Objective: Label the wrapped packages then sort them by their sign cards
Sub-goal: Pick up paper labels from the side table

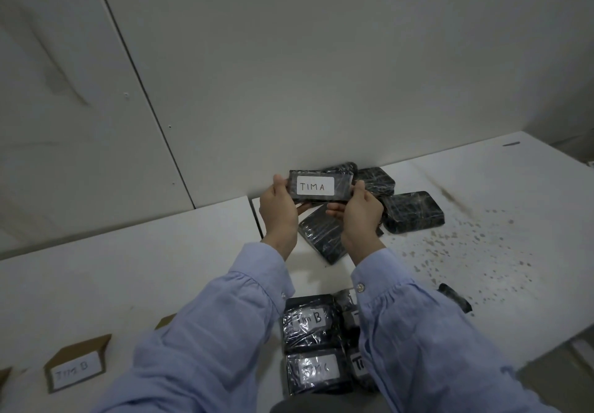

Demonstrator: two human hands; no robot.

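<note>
The left hand [278, 210] and right hand [360, 211] are gripping the ends of a wrapped package [319, 186] labelled "TIM A", above the table [128, 268]. Unlabelled packages [413, 211] are lying behind. Nearer, labelled packages [310, 319] (one reading "Tim B") are lying partly under the sleeves [427, 332]. A sign card [75, 364] is showing "TIM B".

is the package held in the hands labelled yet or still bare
Labelled: a white label reading TIM A is on the face of the package gripped by the left hand and right hand.
</note>
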